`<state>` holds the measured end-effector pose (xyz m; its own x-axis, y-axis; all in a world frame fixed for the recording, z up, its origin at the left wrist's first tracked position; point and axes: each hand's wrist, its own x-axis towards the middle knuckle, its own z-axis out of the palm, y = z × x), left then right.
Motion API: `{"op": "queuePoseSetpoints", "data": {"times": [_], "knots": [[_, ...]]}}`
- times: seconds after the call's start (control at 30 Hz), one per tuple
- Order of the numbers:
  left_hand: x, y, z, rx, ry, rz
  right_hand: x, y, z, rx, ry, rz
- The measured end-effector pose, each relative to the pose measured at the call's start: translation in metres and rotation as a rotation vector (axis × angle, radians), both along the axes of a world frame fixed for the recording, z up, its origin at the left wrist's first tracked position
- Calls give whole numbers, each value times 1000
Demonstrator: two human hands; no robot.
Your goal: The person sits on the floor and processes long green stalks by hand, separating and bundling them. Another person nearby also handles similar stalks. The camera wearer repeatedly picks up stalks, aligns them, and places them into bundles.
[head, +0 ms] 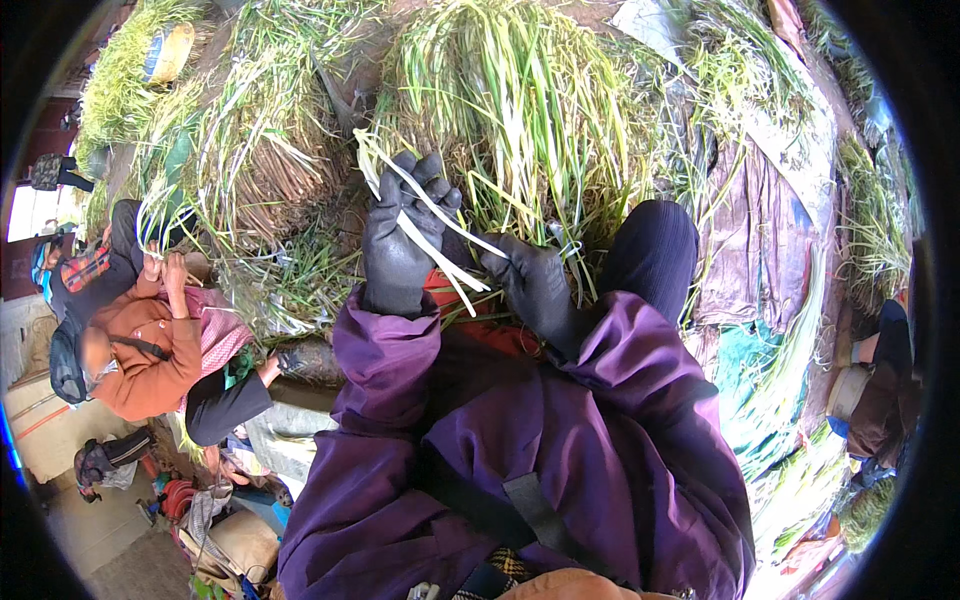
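Several pale, slender plant stalks lie across my left hand, held between its thumb and fingers. This hand wears a black work glove, and the stalks' whitish ends hang out below its palm. My right hand, gloved the same way, pinches the end of one long white stalk from that group. Just beyond both hands rises a large heap of long green-and-yellow leafy stalks. Left of it, a stacked bundle shows its brownish stem ends. Loose green trimmings litter the ground beside my left hand.
At left sits a person in an orange top, also handling stalks. A pile of pale stalks rests at right on green sheeting, near a worn brownish sheet. Another person's leg shows at the right rim.
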<state>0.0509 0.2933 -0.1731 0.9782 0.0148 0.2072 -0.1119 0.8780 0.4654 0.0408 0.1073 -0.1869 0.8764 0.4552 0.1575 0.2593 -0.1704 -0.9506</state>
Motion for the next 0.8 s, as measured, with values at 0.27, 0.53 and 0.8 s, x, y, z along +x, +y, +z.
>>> {"op": "queuePoseSetpoints", "data": {"times": [0.27,0.53,0.8], "knots": [[-20,-22,-1,9,190,34,-21,2,-24,-223,-163,138],[-8,30,25,-51,86,112,54,-28,-34,-301,-176,-190],[39,7,15,241,198,183,128,17,-44,-793,-27,-121]]}}
